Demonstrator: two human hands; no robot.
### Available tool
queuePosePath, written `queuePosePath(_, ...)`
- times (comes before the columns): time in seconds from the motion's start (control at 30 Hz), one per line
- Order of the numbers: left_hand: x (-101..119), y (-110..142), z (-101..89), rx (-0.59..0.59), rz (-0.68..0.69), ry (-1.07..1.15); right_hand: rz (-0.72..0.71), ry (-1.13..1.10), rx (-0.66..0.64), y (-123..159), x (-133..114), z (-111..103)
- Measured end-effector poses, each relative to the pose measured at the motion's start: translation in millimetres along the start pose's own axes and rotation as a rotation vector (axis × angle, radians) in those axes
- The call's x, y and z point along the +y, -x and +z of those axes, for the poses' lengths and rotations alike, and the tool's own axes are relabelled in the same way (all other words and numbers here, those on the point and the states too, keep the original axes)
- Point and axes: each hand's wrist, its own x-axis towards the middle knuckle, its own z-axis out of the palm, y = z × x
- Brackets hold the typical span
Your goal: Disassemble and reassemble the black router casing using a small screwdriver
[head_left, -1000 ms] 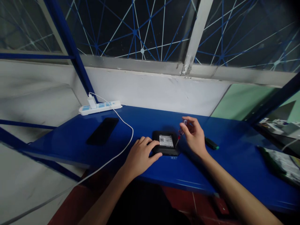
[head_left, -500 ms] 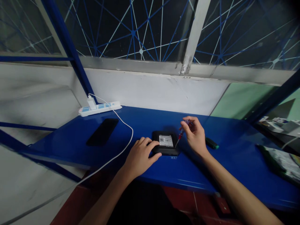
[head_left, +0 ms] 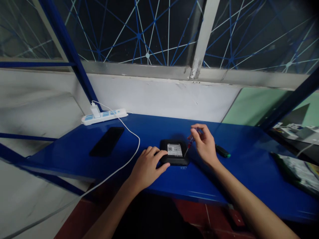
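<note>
A flat black device [head_left: 174,161] with a white printed label [head_left: 174,150] lies on the blue table. My left hand [head_left: 147,167] grips its left side, thumb along the near edge and fingers over the far left part. In my right hand [head_left: 204,142] is a small screwdriver [head_left: 190,143] with a clear reddish-purple handle, pinched between thumb and fingers. Its thin shaft slants down to the device's right side, where the tip meets the casing near the label's lower right corner. Whether the tip sits in a screw is too small to tell.
Left on the blue table [head_left: 159,186] are a black phone [head_left: 107,141] and a white power strip [head_left: 106,116] with a plugged-in charger [head_left: 95,110]. A white cable [head_left: 119,170] crosses the table. Right are a dark tool with a green end [head_left: 223,151] and a plastic packet [head_left: 299,169].
The whole view has shifted slightly, so everything appears a little further left. Both hands keep their hold, and the screwdriver stays against the device's right side.
</note>
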Motion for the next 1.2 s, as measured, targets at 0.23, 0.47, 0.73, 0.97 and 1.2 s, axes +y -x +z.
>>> queuePosePath(0.23,1.0,-1.4,0.0,-0.006,-0.008,0.0,0.0,0.016,0.016,-0.5,2.7,-0.7)
queuePosePath(0.47,0.9,-1.8,-0.4,-0.019,-0.011,-0.002,0.005,-0.077,-0.022,1.5,-6.8,-0.2)
queuePosePath(0.73,2.0,-1.6,-0.9,-0.016,-0.014,-0.013,0.009,-0.08,-0.042,1.8,-3.7,-0.5)
queuePosePath(0.97,1.6,-1.6,-0.8,-0.015,-0.012,-0.009,-0.005,-0.08,-0.049,3.2,-5.2,1.9)
queuePosePath(1.2,1.1,-2.3,-0.7,-0.013,-0.012,-0.012,0.02,-0.119,-0.069,5.4,-3.1,2.0)
